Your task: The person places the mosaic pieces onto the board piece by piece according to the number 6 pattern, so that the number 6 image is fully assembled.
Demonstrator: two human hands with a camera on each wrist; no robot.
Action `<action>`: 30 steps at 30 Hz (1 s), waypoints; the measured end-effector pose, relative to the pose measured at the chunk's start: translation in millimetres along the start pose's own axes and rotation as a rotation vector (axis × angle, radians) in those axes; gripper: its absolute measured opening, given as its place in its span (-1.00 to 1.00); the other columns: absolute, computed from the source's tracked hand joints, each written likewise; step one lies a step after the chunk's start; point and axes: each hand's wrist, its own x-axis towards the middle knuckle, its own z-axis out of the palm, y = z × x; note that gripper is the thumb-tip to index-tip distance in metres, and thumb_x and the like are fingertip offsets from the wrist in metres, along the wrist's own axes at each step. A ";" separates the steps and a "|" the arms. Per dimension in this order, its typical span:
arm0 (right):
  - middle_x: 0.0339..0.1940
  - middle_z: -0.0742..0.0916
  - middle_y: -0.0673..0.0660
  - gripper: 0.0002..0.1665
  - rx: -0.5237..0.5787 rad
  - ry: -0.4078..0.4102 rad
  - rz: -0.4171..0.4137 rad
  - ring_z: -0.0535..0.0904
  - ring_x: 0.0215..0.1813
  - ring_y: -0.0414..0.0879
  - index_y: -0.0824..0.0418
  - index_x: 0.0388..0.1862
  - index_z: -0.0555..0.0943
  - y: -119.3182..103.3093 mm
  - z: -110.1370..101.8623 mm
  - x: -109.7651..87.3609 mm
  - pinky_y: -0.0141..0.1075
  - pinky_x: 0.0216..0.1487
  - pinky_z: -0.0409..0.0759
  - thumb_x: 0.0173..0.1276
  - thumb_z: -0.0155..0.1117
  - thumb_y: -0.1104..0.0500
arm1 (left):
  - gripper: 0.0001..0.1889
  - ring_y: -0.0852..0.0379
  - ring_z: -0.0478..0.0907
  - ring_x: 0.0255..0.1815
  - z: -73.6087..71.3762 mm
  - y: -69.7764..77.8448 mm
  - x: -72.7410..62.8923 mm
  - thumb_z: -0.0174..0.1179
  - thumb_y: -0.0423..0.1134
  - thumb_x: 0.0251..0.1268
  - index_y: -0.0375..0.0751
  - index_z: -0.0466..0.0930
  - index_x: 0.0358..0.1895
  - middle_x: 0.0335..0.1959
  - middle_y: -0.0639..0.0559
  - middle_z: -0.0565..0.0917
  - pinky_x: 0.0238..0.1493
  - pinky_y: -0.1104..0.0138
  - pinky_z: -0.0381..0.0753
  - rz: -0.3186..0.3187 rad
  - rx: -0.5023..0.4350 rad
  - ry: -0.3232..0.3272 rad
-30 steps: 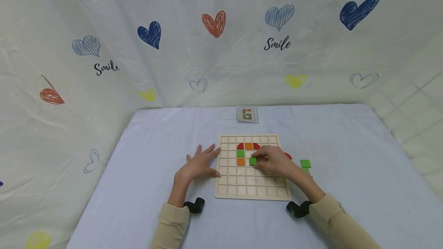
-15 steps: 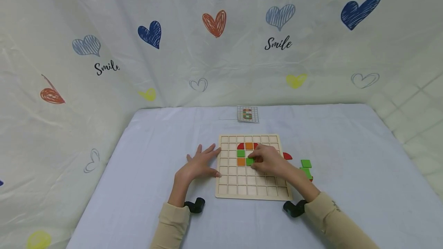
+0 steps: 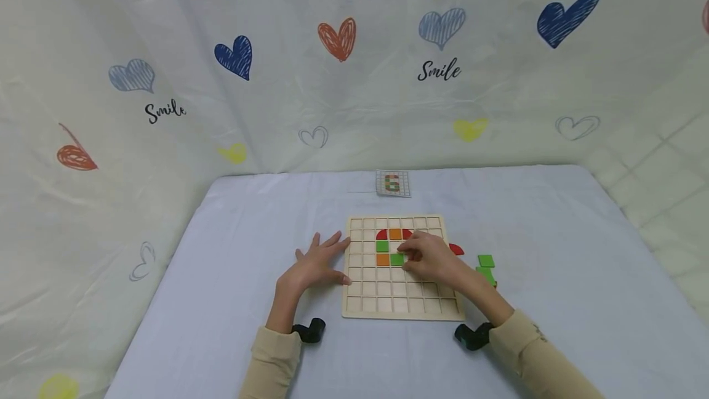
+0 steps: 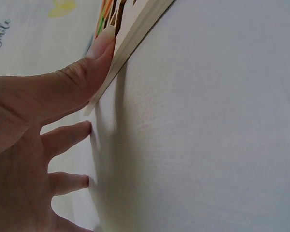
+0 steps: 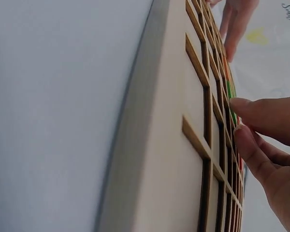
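On the table lies a wooden grid board (image 3: 376, 308) holding red, orange and green tiles in its upper middle. My left hand (image 3: 318, 265) is spread at the board's left edge, its thumb on the rim in the left wrist view. Over the board, my right hand (image 3: 434, 256) has its thumb and a bent finger apart at the right side of a green square tile (image 3: 396, 259). That tile lies in its cell beside an orange square tile (image 3: 383, 260). In the right wrist view the fingertips (image 5: 240, 131) are right at the green tile (image 5: 232, 104). The right hand partly covers a red rounded tile (image 3: 407, 234).
Loose green tiles (image 3: 485, 261) lie on the cloth right of the board. A red rounded tile (image 3: 456, 249) is at the board's right edge. Behind the board lies a small pattern card (image 3: 392, 183). A white curtain printed with hearts hangs at the back.
My right hand has moved left with the green tile, which now lies flat beside the orange one. Its fingers have since shifted slightly right, uncovering more of the tile. The left hand stays put.
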 end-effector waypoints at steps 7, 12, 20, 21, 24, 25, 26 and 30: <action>-0.22 0.72 0.08 -0.69 -0.011 0.044 -0.006 0.60 -0.24 -0.14 0.31 -0.05 0.76 6.2 -10.6 -11.8 -0.34 -0.19 0.63 0.19 0.51 0.37 | -0.04 -0.36 -0.28 0.71 0.4 -0.8 -0.4 0.56 -0.02 0.07 0.13 0.29 0.60 0.69 0.05 0.12 0.41 -0.57 -0.28 -0.007 -0.003 0.002; -0.23 0.72 0.08 -0.71 -0.023 0.073 -0.021 0.61 -0.26 -0.14 0.31 -0.09 0.77 14.0 -17.9 -20.6 -0.35 -0.21 0.66 0.18 0.52 0.38 | -0.04 -0.37 -0.29 0.70 -0.5 0.8 -0.4 0.57 -0.03 0.07 0.12 0.29 0.59 0.69 0.05 0.12 0.41 -0.58 -0.28 -0.001 -0.006 0.002; -0.19 0.75 0.09 -0.71 -0.009 0.107 -0.043 0.66 -0.23 -0.14 0.32 -0.07 0.76 29.9 -34.0 -37.5 -0.27 -0.18 0.71 0.19 0.53 0.39 | -0.04 -0.38 -0.27 0.70 -0.3 1.3 -0.3 0.57 -0.02 0.08 0.10 0.30 0.59 0.69 0.04 0.13 0.40 -0.58 -0.27 0.010 -0.008 0.000; -0.19 0.75 0.08 -0.70 -0.008 0.110 -0.040 0.66 -0.23 -0.15 0.31 -0.06 0.76 32.2 -36.1 -39.8 -0.27 -0.17 0.72 0.19 0.53 0.38 | -0.04 -0.38 -0.27 0.70 -0.6 1.4 -0.8 0.57 -0.02 0.08 0.10 0.29 0.59 0.69 0.05 0.12 0.40 -0.58 -0.27 0.010 -0.007 0.000; -0.18 0.75 0.06 -0.70 -0.013 0.111 -0.008 0.65 -0.22 -0.17 0.31 -0.05 0.76 40.0 -40.5 -45.4 -0.29 -0.16 0.72 0.20 0.52 0.38 | -0.04 -0.38 -0.26 0.70 -1.3 1.6 -1.9 0.57 -0.02 0.08 0.09 0.30 0.59 0.69 0.04 0.13 0.40 -0.59 -0.26 0.013 -0.006 0.001; -0.18 0.75 0.06 -0.69 -0.016 0.110 0.005 0.65 -0.22 -0.17 0.31 -0.05 0.76 42.4 -41.8 -47.1 -0.28 -0.15 0.72 0.20 0.52 0.38 | -0.04 -0.38 -0.25 0.70 -1.6 1.7 -2.2 0.57 -0.02 0.08 0.09 0.30 0.59 0.69 0.04 0.13 0.39 -0.59 -0.26 0.012 -0.006 0.001; -0.18 0.75 0.06 -0.70 -0.019 0.109 0.017 0.65 -0.22 -0.17 0.31 -0.05 0.76 44.4 -43.4 -48.7 -0.29 -0.15 0.72 0.21 0.51 0.37 | -0.04 -0.38 -0.25 0.70 -1.8 1.7 -2.3 0.56 -0.02 0.08 0.09 0.30 0.59 0.69 0.04 0.13 0.39 -0.59 -0.26 0.012 -0.006 0.001; -0.16 0.75 0.06 -0.69 -0.025 0.117 0.059 0.65 -0.21 -0.15 0.32 -0.03 0.75 51.5 -49.5 -56.5 -0.32 -0.15 0.71 0.23 0.49 0.37 | -0.04 -0.38 -0.25 0.70 -1.6 1.1 -2.0 0.57 -0.02 0.07 0.09 0.30 0.59 0.69 0.04 0.14 0.39 -0.59 -0.27 0.012 -0.012 0.001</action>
